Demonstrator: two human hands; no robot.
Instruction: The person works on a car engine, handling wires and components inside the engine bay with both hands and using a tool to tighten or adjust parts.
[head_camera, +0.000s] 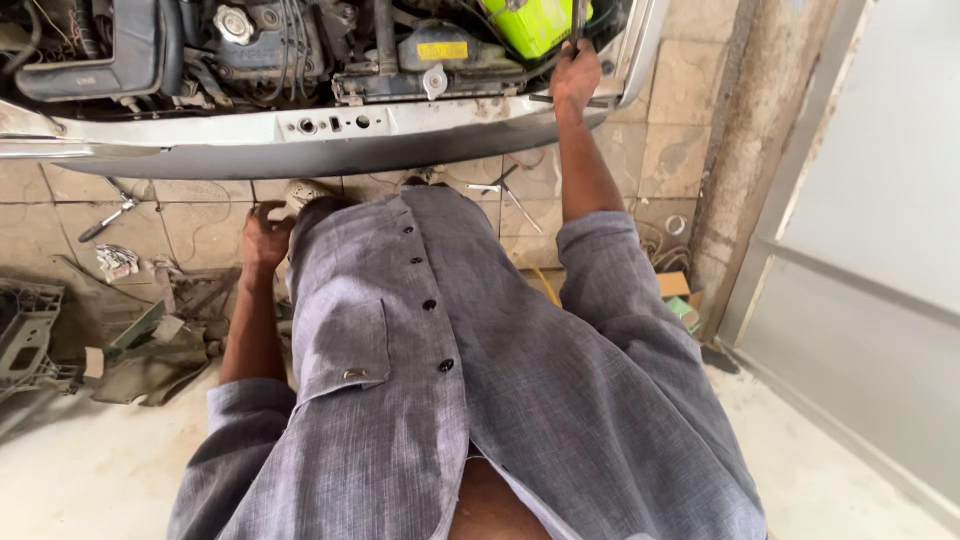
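He's bent over the open engine bay (300, 50), working at its front right corner. The right hand (575, 78) is closed around a dark slim tool (578, 20) that stands nearly upright, just beside the bright yellow-green container (530, 22) and right above the silver front panel (300, 140). From where I stand the tool's tip is hidden, so I can't tell what it bites on; likely a fastener on the panel's edge. To do this well I'd keep the shaft straight in line with the fastener, wrist stiff, and turn in short strokes so it doesn't slip against the container. The left hand (265, 240) hangs below the panel, fingers curled at the shirt hem (310, 215); whether it grips anything I can't say. The tool looks thin, metal, dark and worn. 2 more wrenches (505, 195) lie on the tiled floor (200, 225) under the panel.
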